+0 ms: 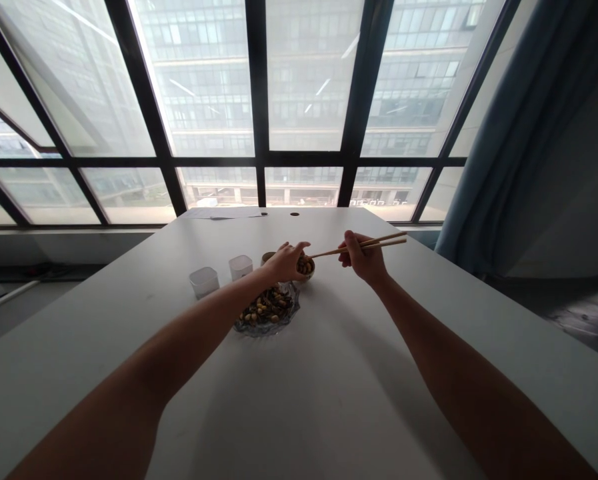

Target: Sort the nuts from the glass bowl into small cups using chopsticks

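Note:
My left hand (285, 262) reaches over a glass dish and grips a small bowl (310, 275) by its rim, thumb on the near side and fingers on the far side. Small nut-like pieces fill this bowl. In my right hand (363, 259) is a pair of chopsticks (386, 241), their tips at the bowl's contents. Below my left wrist stands the scalloped glass dish (263, 329), heaped with mixed dark and yellowish pieces; my forearm covers part of it. Behind my left hand shows the rim of a second small bowl (267, 256), its inside mostly hidden.
Two translucent plastic containers, one nearer (204, 283) and one farther (241, 267), stand left of the dish on the white table (299, 400). Paper sheets (223, 213) lie at the table's far edge, beside two dark holes. Large windows rise beyond; a blue curtain (503, 147) hangs at right.

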### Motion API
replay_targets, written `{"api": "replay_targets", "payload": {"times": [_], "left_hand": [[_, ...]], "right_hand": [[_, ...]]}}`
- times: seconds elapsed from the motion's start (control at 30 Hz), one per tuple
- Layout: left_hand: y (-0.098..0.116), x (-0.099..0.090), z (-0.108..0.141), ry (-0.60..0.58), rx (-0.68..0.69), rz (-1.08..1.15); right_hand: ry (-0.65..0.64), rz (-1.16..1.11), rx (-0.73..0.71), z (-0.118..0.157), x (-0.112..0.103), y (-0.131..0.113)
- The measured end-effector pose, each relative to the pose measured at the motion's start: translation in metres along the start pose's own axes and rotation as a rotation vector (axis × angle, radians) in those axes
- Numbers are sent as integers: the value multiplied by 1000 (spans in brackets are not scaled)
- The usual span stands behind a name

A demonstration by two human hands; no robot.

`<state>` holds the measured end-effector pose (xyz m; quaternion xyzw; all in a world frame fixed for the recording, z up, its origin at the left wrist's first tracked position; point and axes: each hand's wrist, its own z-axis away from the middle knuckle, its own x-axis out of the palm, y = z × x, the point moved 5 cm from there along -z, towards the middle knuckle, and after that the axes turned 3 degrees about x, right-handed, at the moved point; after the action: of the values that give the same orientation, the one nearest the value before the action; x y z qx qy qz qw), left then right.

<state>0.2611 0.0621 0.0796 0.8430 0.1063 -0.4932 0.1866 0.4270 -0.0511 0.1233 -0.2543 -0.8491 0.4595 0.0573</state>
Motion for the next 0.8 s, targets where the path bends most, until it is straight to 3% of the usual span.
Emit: {"api": "replay_targets", "payload": {"times": [0.1, 0.33, 0.47, 0.57, 0.7, 0.8], "left_hand": [[-5, 1, -3, -14, -55, 21], [-14, 4, -8, -156, -269, 56], [-10, -17, 5, -187, -263, 1], [-13, -50, 36, -96, -252, -46], [-28, -104, 104, 238, -238, -175], [-48, -125, 160, 447, -313, -223]], "right_hand": [[-57, 71, 26, -2, 5, 6], [132, -15, 15, 0, -2, -15], [40, -40, 41, 4, 9, -34], [-146, -11, 58, 12, 28, -42], [-381, 43, 63, 27, 55, -43], [-451, 79, -4, 35, 67, -40]]}}
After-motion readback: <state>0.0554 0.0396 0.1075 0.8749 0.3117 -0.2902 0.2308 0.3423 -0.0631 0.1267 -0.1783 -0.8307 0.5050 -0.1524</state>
